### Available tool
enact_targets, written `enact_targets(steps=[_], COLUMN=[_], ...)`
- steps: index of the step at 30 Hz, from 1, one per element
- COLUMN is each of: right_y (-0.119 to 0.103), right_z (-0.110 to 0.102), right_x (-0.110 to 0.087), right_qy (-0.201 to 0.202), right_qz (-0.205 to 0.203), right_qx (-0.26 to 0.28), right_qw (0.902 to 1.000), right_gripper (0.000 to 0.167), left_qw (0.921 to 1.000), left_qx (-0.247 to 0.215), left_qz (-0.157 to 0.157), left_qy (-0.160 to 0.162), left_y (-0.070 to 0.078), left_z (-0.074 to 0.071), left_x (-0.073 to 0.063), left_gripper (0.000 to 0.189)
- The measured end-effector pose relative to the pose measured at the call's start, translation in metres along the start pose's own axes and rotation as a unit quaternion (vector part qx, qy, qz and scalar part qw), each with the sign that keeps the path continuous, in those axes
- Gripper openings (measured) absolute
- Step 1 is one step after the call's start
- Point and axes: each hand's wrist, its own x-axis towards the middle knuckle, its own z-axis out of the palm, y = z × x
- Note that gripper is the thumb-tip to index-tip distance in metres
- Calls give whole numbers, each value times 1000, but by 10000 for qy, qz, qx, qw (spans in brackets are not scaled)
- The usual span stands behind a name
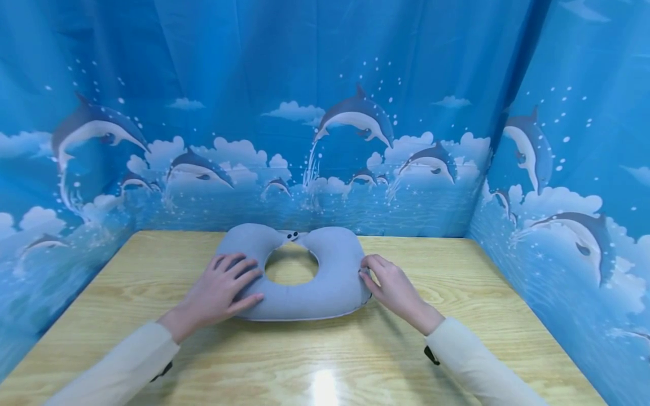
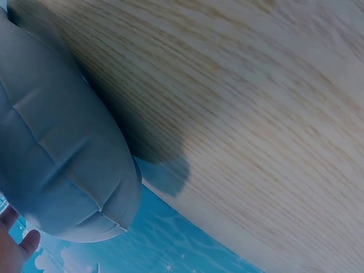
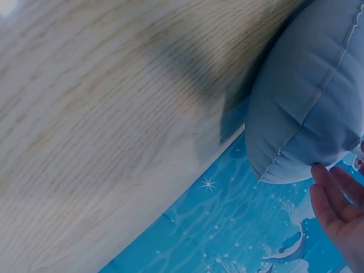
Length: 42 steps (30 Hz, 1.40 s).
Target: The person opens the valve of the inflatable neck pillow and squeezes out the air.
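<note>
A grey U-shaped neck pillow lies on the wooden table, puffed up, its two ends pointing to the back. Between those ends sits a strap with two dark snaps. My left hand rests on the pillow's left side with fingers spread. At the right edge, my right hand pinches a small dark part with thumb and forefinger; what it is cannot be made out. The pillow's seamed side fills the right of the right wrist view, with right fingers against its lower edge.
The pale wood-grain table runs back to a blue curtain printed with dolphins and clouds. More of that curtain hangs along the left and right sides. Light glares off the table's front.
</note>
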Motion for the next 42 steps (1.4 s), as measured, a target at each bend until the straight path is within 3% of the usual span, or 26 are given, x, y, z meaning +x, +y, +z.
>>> enact_targets(steps=[8, 16, 42], right_y=[1, 7, 12], right_z=[-1, 2, 3], right_x=[0, -1, -2], right_qy=[75, 273, 372], right_qz=[-74, -223, -324], right_qx=[247, 511, 792], right_qw=[9996, 9981, 9956], right_gripper=[11, 12, 12], left_qw=[9998, 10000, 9999], left_qx=[69, 43, -71], left_qz=[111, 30, -134], left_qy=[116, 58, -64], left_y=[0, 0, 1], left_z=[2, 3, 4], left_x=[-2, -2, -3], left_gripper=[51, 51, 52])
